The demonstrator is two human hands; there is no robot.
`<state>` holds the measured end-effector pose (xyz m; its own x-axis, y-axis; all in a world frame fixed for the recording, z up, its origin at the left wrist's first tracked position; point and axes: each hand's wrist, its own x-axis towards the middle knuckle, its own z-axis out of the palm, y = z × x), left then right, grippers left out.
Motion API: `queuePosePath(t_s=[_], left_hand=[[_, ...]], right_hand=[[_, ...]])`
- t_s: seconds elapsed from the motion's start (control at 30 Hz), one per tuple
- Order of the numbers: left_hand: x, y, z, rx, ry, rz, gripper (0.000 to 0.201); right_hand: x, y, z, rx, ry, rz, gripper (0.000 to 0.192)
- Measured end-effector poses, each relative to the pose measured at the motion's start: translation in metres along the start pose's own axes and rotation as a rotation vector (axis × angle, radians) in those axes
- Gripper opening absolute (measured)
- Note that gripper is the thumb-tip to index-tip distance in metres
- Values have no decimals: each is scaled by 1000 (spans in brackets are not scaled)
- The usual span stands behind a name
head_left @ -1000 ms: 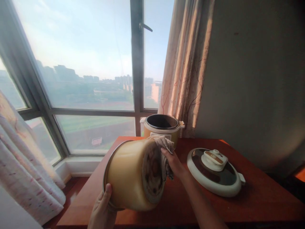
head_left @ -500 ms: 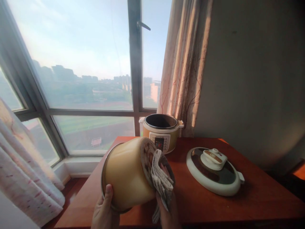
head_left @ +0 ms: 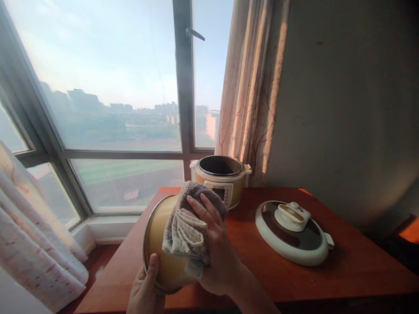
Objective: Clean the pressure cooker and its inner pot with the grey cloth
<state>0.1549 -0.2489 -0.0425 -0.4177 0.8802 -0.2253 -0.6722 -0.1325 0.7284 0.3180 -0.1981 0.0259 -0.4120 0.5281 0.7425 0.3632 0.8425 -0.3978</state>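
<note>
The left hand grips the rim of the pot, thumb up its side, holding it tilted above the surface. The right hand presses a cloth flat on the pot's side, fingers spread. Beyond the hands stands a cooker; right of them lies its lid.

A yellow-gold pot under a grey-beige cloth; beige cooker far, white-brown lid right, reddish-brown table.
</note>
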Motion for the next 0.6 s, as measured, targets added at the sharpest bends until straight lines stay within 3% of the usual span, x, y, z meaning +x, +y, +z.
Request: queuePosePath(t_s=[0.17,0.33,0.47,0.6], left_hand=[[1,5,-4,17,41,-42,91],[0,1,-6,8,52,-40,83],[-2,-7,-4,30,34,-51,75],[-9,-14,2,67,48,-36,74]], right_hand=[[11,42,5,117,131,138,58],[-13,80,19,358,216,388,55],[-37,80,18,462,283,566,56],[-53,60,13,623,326,784,63]])
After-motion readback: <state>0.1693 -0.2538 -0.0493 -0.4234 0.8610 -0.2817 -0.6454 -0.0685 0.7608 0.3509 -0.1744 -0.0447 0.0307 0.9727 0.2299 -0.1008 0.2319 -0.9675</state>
